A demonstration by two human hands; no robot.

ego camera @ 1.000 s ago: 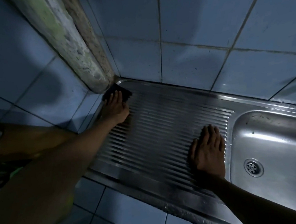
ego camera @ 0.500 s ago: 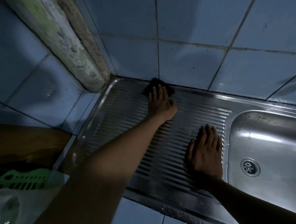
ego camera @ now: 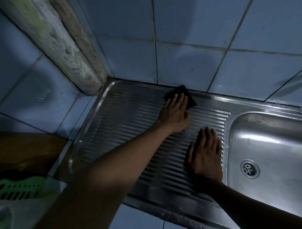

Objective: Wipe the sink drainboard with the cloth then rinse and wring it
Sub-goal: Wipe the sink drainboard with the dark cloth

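Observation:
A ribbed steel drainboard fills the middle of the head view. A small dark cloth lies at its back rim, against the tiled wall. My left hand presses flat on the cloth, fingers covering its near half. My right hand rests flat and empty on the ribs beside the sink basin, fingers together and pointing away. The basin's round drain shows to the right of that hand.
Blue wall tiles rise behind the sink. A rough, stained pillar meets the drainboard's back left corner. A green perforated plastic basket and a pale plastic item sit at lower left.
My left hand slid the cloth from the drainboard's back left corner rightward along the back rim. The right hand stayed flat in place.

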